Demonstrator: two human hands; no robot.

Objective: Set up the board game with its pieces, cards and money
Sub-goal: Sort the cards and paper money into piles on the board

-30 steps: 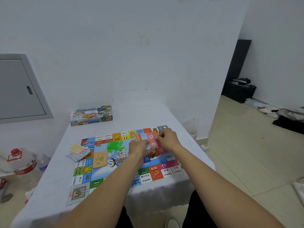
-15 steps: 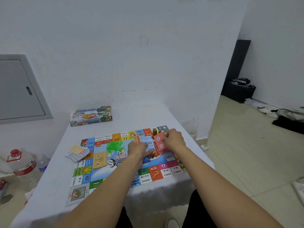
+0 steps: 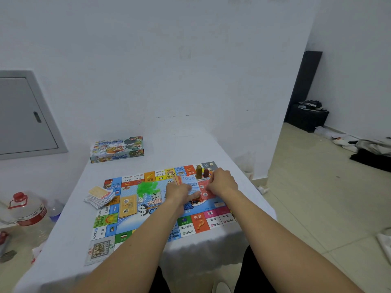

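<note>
Pinching red paper banknotes (image 3: pixel 204 188) with right hand (image 3: pixel 222 182); left hand (image 3: pixel 177 192) fingers gripping pale-blue banknotes (image 3: pixel 190 182) over colourful printed game board (image 3: pixel 131 208).

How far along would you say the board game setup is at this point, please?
Done: the board lies unfolded on the table, with a card stack, green pieces and two pawns out. In hand: the left hand and right hand are sorting paper money. Left: laying out the money.
</note>
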